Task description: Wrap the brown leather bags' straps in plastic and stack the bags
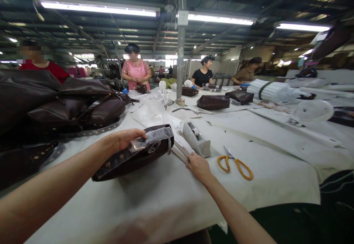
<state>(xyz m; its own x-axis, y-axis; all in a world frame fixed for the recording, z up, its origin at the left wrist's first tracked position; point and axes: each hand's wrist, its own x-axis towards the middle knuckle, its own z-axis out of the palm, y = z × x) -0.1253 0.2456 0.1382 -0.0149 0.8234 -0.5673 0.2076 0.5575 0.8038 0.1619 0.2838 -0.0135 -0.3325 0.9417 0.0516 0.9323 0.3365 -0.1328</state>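
Note:
My left hand (128, 138) is closed on a plastic-wrapped strap (159, 135) along the top of a dark brown leather bag (138, 164). The bag lies tilted on the white-covered table, and a ring of clear plastic shows at its upper side. With fingers curled, my right hand (199, 166) grips the near end of flat greyish strips (180, 151); its fingertips are partly hidden. Just beyond that hand stands a grey tape dispenser (197, 140). Scissors (235, 164) with orange handles lie partly open to its right.
Dark brown bags (80, 107) are piled at the left. A metal post (180, 59) rises behind the tape dispenser. Further back are more brown bags (212, 102), a bundle of white rolls (272, 90) and a white fan (313, 110). Several people work around the table.

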